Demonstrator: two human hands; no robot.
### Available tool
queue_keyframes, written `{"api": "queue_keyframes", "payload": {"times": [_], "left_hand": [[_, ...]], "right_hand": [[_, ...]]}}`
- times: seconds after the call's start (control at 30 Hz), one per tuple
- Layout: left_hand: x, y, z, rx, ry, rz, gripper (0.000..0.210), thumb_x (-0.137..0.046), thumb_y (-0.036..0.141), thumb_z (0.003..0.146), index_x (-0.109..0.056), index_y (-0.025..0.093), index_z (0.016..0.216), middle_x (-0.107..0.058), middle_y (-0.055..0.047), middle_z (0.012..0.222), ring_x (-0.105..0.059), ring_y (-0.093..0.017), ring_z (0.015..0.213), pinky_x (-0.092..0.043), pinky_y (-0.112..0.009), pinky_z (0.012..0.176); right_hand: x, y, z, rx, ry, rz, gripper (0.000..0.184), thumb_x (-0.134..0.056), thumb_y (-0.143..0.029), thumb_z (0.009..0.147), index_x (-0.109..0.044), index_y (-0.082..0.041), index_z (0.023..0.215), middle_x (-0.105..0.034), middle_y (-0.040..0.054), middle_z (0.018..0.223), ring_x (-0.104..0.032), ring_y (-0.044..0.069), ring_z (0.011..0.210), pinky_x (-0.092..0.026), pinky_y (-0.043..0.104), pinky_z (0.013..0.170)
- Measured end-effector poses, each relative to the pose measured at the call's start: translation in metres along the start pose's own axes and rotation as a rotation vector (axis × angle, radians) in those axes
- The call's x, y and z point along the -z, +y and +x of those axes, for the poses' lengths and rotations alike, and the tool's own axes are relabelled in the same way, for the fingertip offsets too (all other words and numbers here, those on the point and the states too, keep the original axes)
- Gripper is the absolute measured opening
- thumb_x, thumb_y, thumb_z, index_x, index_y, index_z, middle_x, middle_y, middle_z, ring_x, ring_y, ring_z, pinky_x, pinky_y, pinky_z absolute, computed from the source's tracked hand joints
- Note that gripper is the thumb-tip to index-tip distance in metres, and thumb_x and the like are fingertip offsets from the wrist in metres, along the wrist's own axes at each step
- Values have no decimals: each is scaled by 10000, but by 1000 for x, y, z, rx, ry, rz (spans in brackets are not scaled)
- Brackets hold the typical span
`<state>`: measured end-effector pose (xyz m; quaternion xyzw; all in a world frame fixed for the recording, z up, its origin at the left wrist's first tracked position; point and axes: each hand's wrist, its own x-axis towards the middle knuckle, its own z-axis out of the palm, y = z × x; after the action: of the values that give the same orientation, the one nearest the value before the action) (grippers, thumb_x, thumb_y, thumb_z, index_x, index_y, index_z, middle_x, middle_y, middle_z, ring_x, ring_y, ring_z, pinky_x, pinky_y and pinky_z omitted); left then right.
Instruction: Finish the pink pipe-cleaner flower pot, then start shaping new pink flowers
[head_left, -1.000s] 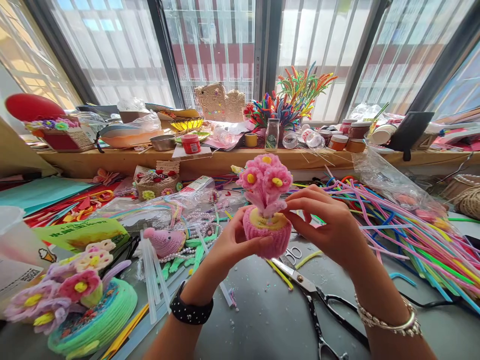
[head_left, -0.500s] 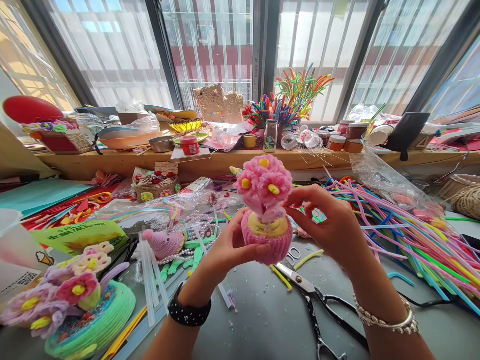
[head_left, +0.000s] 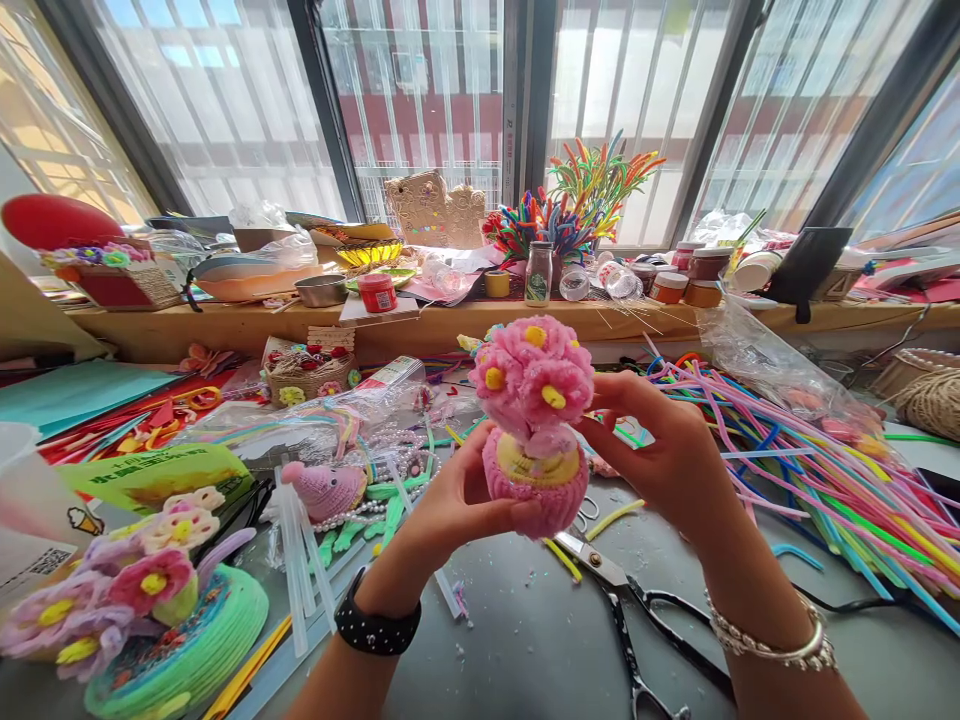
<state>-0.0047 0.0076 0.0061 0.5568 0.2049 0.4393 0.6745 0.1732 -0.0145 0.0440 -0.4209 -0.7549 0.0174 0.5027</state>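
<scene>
Head view: pink pot (head_left: 541,508) is in the left hand (head_left: 450,505), held up over the worktop (head_left: 517,640). Left grip: thumb across the front, fingers around the left side, partly hidden. Right hand (head_left: 664,440) is half-curled at the right edge of the pink flowers (head_left: 529,375), thumb and forefinger apart; can't tell if it pinches a petal or only touches. Pot sits between the two hands, flowers above its yellow top (head_left: 536,466).

Handling, my read: light, fuzzy, not slippery. Pot wall should take a moderate squeeze; petals would crush or bend easily, and the joint at the yellow top is probably the weak spot. Best hold is low, around the pot wall; petals by fingertips only, no pulling.

Scissors (head_left: 616,575) lie below the right hand, slightly to its left. Coloured strips (head_left: 810,480) pile to its right. Clear sticks (head_left: 296,560) and a knit toy (head_left: 328,490) lie left of the left hand.
</scene>
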Motion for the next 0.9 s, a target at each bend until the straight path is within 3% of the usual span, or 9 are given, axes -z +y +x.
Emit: {"api": "queue_keyframes", "payload": {"times": [0.17, 0.3, 0.37, 0.53, 0.9], "left_hand": [[-3, -2, 4, -56, 190, 65, 531, -758, 257, 547, -518, 193, 1016, -646, -56, 974, -599, -221, 922, -462, -301, 790], [2, -9, 9, -137, 465, 335, 577, -745, 320, 571, -453, 178, 1047, -601, -85, 1012, -579, -225, 928, -444, -355, 815], [3, -13, 10, -164, 537, 455, 605, -748, 343, 562, -437, 176, 1053, -587, -87, 1007, -576, -222, 907, -443, -366, 806], [-4, -14, 8, -159, 504, 496, 573, -734, 363, 578, -433, 179, 1030, -583, -71, 978, -584, -199, 853, -461, -330, 750], [-2, -22, 8, -143, 435, 399, 520, -698, 389, 636, -426, 187, 1031, -583, -69, 982, -577, -206, 877, -451, -359, 780]], "right_hand": [[1, 1, -1, -84, 65, 20, 164, -588, -156, 774, -591, -234, 918, -688, -13, 874, -638, 120, 759, -489, 225, 592], [-8, 5, -2, -178, 94, -6, 152, -594, -202, 771, -602, -235, 919, -690, -6, 835, -638, 145, 755, -491, 266, 611], [-13, 6, -2, -200, 98, -22, 158, -595, -228, 772, -598, -235, 930, -692, -7, 814, -635, 150, 731, -493, 286, 629], [-20, 3, -2, -222, 141, -79, 301, -627, -217, 742, -539, -226, 1030, -699, -16, 781, -640, 151, 684, -495, 294, 640], [-19, -9, -2, -95, 114, -188, 304, -623, -160, 751, -544, -242, 1033, -715, -37, 796, -660, 166, 792, -495, 291, 687]]}}
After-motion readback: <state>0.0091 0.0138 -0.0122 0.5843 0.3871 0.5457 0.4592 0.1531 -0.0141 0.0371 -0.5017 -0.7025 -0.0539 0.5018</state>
